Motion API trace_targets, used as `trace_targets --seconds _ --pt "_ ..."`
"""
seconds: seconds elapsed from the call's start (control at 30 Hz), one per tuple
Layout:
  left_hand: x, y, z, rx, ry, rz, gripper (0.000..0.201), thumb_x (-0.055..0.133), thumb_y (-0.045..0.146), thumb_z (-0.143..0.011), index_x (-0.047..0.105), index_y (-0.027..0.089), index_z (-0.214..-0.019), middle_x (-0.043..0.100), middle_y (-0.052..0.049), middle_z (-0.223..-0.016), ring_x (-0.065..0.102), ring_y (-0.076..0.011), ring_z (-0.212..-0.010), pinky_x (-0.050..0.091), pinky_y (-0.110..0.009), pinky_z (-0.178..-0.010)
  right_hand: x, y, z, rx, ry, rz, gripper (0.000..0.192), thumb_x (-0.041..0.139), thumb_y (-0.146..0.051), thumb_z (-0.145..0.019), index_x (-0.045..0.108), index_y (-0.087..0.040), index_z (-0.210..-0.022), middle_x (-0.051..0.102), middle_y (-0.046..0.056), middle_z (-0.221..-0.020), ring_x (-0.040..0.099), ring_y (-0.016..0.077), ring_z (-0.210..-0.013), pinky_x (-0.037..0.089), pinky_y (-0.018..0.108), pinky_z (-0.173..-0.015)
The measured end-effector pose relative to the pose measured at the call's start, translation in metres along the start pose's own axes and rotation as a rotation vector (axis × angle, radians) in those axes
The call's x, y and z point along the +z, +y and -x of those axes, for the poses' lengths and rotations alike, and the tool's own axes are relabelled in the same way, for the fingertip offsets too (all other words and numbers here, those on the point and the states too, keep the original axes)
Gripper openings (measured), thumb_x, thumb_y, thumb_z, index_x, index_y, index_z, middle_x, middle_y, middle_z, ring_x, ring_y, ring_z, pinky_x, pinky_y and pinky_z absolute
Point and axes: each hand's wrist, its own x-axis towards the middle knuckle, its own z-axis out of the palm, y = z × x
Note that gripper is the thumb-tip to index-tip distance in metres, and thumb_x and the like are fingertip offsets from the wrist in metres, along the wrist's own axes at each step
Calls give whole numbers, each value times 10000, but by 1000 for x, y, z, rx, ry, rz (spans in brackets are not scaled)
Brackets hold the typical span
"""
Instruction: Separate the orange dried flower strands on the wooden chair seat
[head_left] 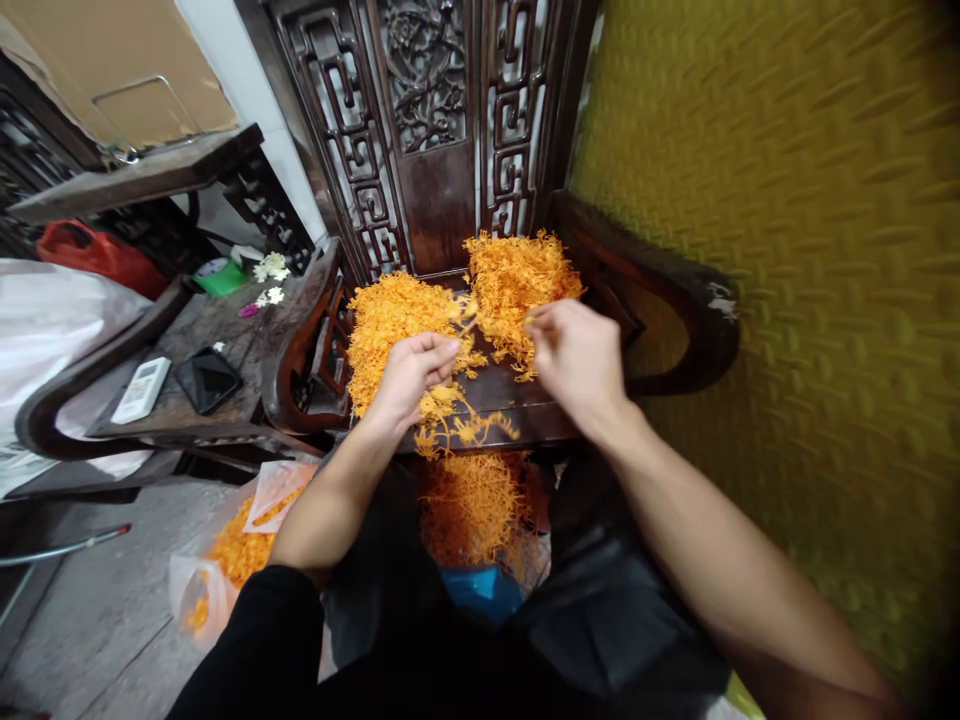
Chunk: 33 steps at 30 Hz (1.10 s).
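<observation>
Orange strands [420,320] pinched by both hands [495,360] near the chair seat's front edge [525,425]

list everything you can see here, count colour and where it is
orange strand heaps: two, orange, on the dark wooden chair seat, one left and one at the back
orange strands in bag: one mass, orange, below the seat's front edge
plastic bag: one, clear with orange strands inside, on the floor at left
remote control: one, white, on the side table
phone: one, black, beside the remote
small flowers: a few, white, far end of the table
red bag: one, far left
left hand: fingers curled on strands
right hand: pinching strands, blurred
</observation>
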Motion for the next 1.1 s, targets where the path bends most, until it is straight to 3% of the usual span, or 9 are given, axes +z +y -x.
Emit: trace_targets --seconds 0.13,0.23,0.33,0.5,0.6,0.73,0.83,0.97,1.1 --pt "-5 2 5 18 -36 87 318 848 325 -737 584 154 -690 449 76 -495 287 -22 -417 205 -200 -454 -2 28 -6 364 -74 -309 42 638 -250 -837 609 -221 -835 743 100 -939 713 262 -881 582 429 -823" --pt "3 -4 7 -47 -146 108 335 838 355 -762 573 158 -704 456 75 -513 292 -22 -411 194 -200 -439 8 15 3 248 -225 -490 156 572 -249 -861 589 -219 -1013 664 28 -872 627 180 -729 546 356 -698" --pt "11 -9 8 -82 -177 128 345 825 366 -781 559 161 -705 456 75 -516 298 -22 -408 187 -197 -429 14 -13 12 47 -254 -432 266 564 -346 -945 583 -230 -1183 637 22 -940 596 169 -787 514 335 -733" --pt "10 -6 13 -127 -250 174 333 828 330 -773 554 161 -688 404 87 -468 255 -13 -380 176 -189 -420 1 -7 -4 64 4 -211 434 530 -620 -982 559 -239 -775 556 17 -693 515 174 -649 423 326 -621" --pt "5 -2 15 -118 -246 204 306 829 301 -772 572 154 -693 390 89 -450 252 -10 -372 182 -184 -417 -8 21 -20 252 184 -305 462 452 -642 -996 596 -233 -835 618 41 -746 514 165 -628 398 302 -582" --pt "2 -5 13 -104 -224 214 296 825 306 -795 589 147 -714 460 68 -494 297 -13 -382 194 -185 -416 -2 19 -11 280 -130 -587 394 618 -505 -931 657 -205 -1183 698 28 -867 487 134 -611 383 281 -574" --pt "4 -11 11 -85 -209 198 290 817 325 -814 594 152 -748 488 66 -505 316 -19 -381 201 -190 -414 12 -13 9 272 -391 -673 375 623 -523 -930 697 -207 -1118 557 -40 -670 393 121 -540 321 277 -532" --pt "6 -13 12 -73 -197 160 297 812 346 -821 593 154 -760 518 59 -520 333 -21 -381 212 -190 -411 18 -36 14 79 -408 -490 372 627 -528 -947 596 -213 -750 529 -16 -673 453 140 -608 390 303 -604" --pt "0 -2 16 -59 -226 193 288 826 317 -786 604 144 -724 451 75 -464 292 -18 -363 211 -190 -411 10 -1 -6 -133 -141 -31 284 608 -347 -944 491 -229 -715 575 44 -743 519 198 -710 440 367 -734"
